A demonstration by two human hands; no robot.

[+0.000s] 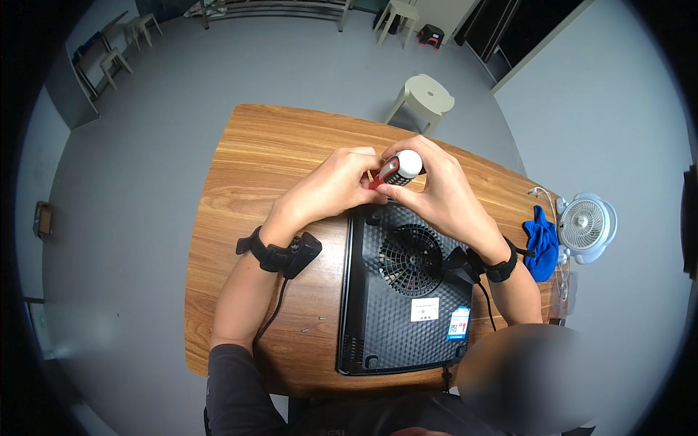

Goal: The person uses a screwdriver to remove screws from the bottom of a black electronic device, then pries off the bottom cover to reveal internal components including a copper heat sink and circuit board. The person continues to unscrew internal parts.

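Fingers over wooden table, grey floor beyond.

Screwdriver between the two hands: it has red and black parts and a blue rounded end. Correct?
Not quite: the head view shows that the rounded end is white, not blue. The screwdriver does have red and black parts and is between the left hand and right hand.

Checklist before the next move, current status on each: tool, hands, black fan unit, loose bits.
1. Right hand on red-and-black tool: ok, fingers around the handle.
2. Left hand grip: cannot tell; fingers at the tool, contact partly hidden.
3. Tool tip seated: cannot tell, hidden from view.
4. Black fan unit flat on the table, grille up: ok.
5. Small metal pieces gathered: not ok, two lie apart, left of the unit.
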